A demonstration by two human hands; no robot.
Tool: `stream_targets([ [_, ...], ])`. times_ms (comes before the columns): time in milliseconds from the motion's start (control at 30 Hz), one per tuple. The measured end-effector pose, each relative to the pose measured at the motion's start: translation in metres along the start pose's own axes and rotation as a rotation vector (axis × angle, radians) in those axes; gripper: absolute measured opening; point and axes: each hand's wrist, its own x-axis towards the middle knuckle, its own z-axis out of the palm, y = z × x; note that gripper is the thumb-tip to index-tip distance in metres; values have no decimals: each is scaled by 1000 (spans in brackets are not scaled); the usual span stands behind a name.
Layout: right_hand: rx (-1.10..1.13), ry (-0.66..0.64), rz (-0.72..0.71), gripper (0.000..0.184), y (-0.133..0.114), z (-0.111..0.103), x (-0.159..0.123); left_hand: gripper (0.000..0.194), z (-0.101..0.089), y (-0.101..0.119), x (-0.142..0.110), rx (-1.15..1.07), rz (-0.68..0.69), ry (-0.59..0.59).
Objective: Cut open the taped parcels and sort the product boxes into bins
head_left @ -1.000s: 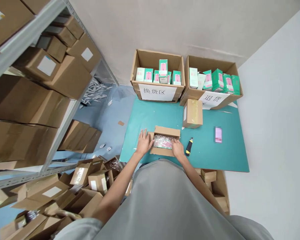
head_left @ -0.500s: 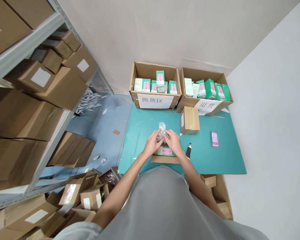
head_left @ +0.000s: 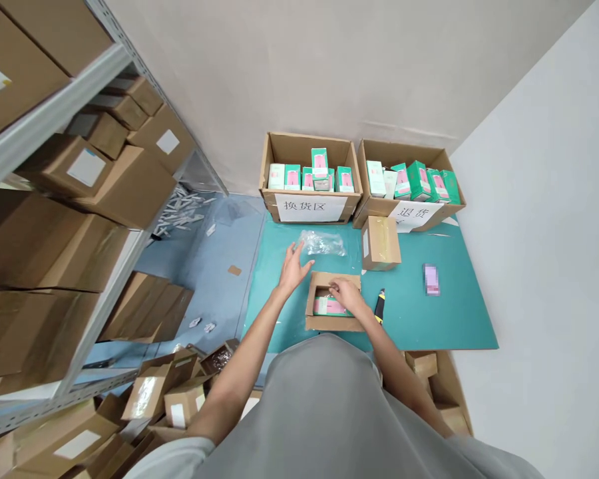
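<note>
My left hand [head_left: 293,269] is open, thumb and fingers spread, at the near left end of a crumpled clear plastic air-cushion wrap [head_left: 324,243] lying on the table. An open cardboard box [head_left: 333,324] stands right in front of me. Inside it lies a green, white and pink product box [head_left: 329,306]. My right hand [head_left: 347,296] reaches over the right side of the cardboard box, its fingers bent together at the upper part of the opening. What those fingers hold is too small and partly hidden to make out.
A yellow-and-black box cutter [head_left: 380,306] lies right of the open box. Beyond it are a taped carton [head_left: 381,243] and a blurred pink item [head_left: 432,279]. Two labelled bins [head_left: 311,207] [head_left: 413,216] of product boxes line the back. Shelving with cartons [head_left: 130,229] stands left.
My left hand has let go of the clear wrap and moved left and up, leaving the wrap lying beyond the box. The right hand has gone down over the open box.
</note>
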Motion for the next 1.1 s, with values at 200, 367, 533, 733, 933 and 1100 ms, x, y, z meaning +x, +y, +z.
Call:
stream_targets([
  [200, -304, -182, 143, 35, 31, 21, -35, 41, 60, 38, -69, 42, 315, -479],
  [367, -425, -226, 88, 38, 41, 29, -40, 39, 90, 32, -106, 486, 156, -728],
  [533, -516, -238, -35, 49, 49, 37, -32, 42, 69, -4, -100, 616, 110, -696],
  [733, -577, -228, -142, 53, 59, 44, -24, 52, 68, -20, -93, 681, 136, -668],
  [933, -622, -163, -72, 57, 53, 54, -14, 46, 90, -13, -90, 767, 114, -589],
  [1100, -601, -110, -50, 62, 46, 47, -18, 47, 82, -4, -83, 768, 100, -575],
])
